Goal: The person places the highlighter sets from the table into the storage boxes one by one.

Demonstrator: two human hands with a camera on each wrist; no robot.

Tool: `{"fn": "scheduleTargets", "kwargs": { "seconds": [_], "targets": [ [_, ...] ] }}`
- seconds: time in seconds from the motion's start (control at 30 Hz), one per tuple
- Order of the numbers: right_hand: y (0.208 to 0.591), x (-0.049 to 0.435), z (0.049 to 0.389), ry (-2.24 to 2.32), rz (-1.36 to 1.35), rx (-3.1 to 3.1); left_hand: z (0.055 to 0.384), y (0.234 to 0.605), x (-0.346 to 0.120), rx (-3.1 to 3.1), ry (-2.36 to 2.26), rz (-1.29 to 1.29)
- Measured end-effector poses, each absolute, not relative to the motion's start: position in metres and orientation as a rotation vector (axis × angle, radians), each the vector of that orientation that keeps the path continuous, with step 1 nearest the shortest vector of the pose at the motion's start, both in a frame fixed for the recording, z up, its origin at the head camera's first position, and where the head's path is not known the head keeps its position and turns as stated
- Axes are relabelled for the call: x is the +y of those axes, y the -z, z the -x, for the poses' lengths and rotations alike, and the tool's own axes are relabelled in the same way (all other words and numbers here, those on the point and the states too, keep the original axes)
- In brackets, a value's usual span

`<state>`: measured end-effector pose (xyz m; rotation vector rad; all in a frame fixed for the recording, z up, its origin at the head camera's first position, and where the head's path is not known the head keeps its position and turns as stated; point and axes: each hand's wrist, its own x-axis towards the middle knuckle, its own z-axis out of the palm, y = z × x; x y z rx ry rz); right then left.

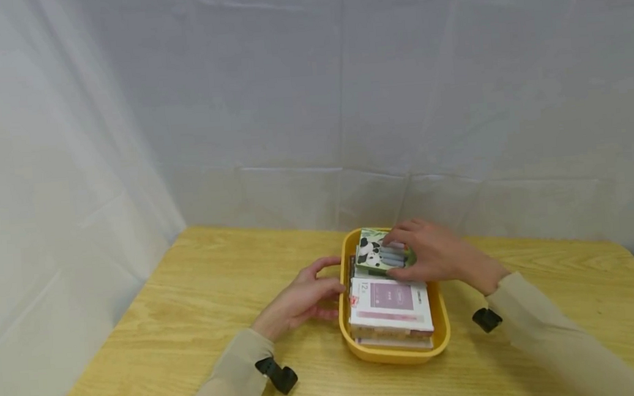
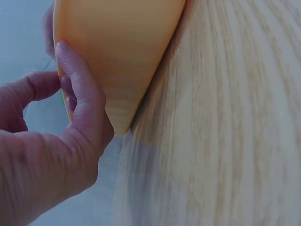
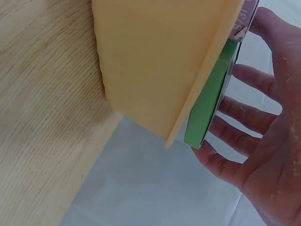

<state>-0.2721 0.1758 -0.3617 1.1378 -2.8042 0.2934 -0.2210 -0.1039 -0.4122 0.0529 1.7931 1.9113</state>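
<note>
A yellow plastic basket (image 1: 442, 330) stands on the table, packed with boxes. On top at its far end lies a green box with panda pictures (image 1: 370, 252), its green side (image 3: 207, 103) rising above the rim in the right wrist view. My right hand (image 1: 433, 251) rests on this box from above, fingers spread over its upper face and thumb near its close edge. Nearer me lies a white box with a purple panel (image 1: 391, 296). My left hand (image 1: 301, 294) holds the basket's left rim; in the left wrist view one finger (image 2: 84, 89) lies along the outer wall.
Under the white box, more boxes (image 1: 393, 342) are stacked in the basket. The wooden table (image 1: 218, 291) extends to both sides. White sheeting (image 1: 290, 132) hangs behind the table's far edge and along the left.
</note>
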Motion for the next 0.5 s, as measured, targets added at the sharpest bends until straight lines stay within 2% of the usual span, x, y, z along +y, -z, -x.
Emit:
{"fn": "scheduleTargets", "kwargs": {
  "seconds": [0.5],
  "targets": [
    [0.3656,0.1698,0.2763,-0.288,-1.120,-2.860,0.2218,0.4150,-0.1048,1.778,-1.932,-0.062]
  ]
}}
